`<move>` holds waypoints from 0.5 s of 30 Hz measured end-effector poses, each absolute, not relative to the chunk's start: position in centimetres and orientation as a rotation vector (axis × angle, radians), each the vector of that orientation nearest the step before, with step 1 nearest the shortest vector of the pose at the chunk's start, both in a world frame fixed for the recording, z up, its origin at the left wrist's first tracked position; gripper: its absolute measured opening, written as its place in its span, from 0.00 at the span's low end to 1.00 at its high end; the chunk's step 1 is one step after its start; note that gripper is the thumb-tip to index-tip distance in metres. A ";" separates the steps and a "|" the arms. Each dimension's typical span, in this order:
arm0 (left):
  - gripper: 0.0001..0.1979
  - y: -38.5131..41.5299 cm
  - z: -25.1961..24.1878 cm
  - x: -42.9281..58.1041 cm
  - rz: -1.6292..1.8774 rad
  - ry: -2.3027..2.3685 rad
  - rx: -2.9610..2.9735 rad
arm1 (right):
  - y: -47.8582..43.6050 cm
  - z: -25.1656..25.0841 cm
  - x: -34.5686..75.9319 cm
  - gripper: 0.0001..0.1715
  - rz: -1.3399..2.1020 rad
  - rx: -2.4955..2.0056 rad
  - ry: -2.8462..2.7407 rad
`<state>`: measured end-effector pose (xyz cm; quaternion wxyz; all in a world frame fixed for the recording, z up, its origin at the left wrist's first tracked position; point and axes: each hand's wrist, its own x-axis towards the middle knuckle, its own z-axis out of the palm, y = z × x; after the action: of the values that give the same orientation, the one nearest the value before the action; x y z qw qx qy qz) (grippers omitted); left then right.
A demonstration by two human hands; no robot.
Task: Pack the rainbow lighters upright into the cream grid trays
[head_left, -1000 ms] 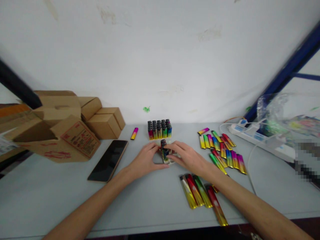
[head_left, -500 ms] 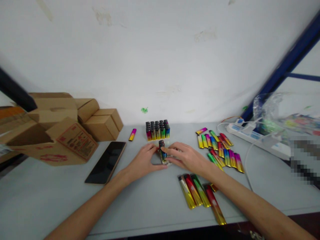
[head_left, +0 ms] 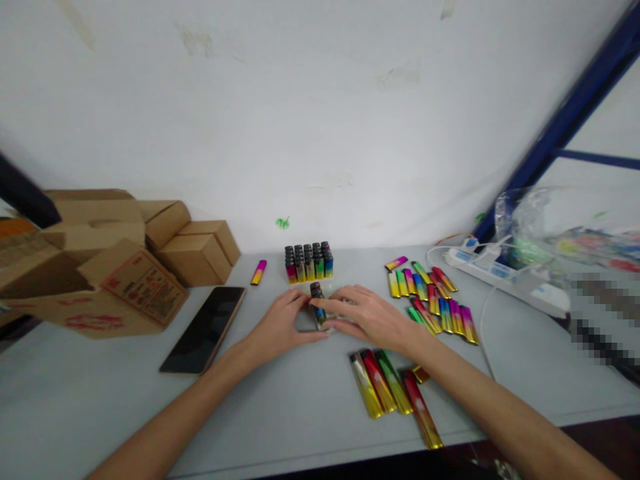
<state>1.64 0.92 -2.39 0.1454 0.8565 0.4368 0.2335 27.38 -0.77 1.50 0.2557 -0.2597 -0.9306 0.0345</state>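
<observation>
Between your two hands, a few upright lighters point(head_left: 317, 308) with black tops and rainbow bodies stand on the grey worktop point(head_left: 280, 413), near its middle. Your left hand point(head_left: 280, 325) pinches them from the left and the fingertips of your right hand point(head_left: 367, 317) press in from the right, so each grip is closed on the bunch. Whether a tray sits under them cannot be made out.

Just behind stands a full block of lighters point(head_left: 309, 261), packed upright. To the right lie loose lighters point(head_left: 431, 298) in rows, and four more lighters point(head_left: 387, 385) lie nearer you.

This looks like squaring up a bunch only just begun. A next move would call for one hand steadying it while the other lifts a loose lighter, turned black top up.
</observation>
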 end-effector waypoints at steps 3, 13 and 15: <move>0.29 0.9 -2.3 1.5 0.668 1.253 2.461 | 0.0 2.4 29.0 0.26 0.235 -0.807 -2.382; 0.29 0.9 -1.8 1.4 0.592 1.303 2.431 | 1.9 5.1 37.9 0.21 0.704 -1.527 -2.485; 0.29 0.8 -1.7 1.5 0.587 1.307 2.427 | 1.5 5.1 38.3 0.25 0.843 -1.632 -2.472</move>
<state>1.46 0.83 -1.75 0.1607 0.8499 0.4578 0.2057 38.26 1.49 5.14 0.0308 -0.5296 -0.8024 0.2734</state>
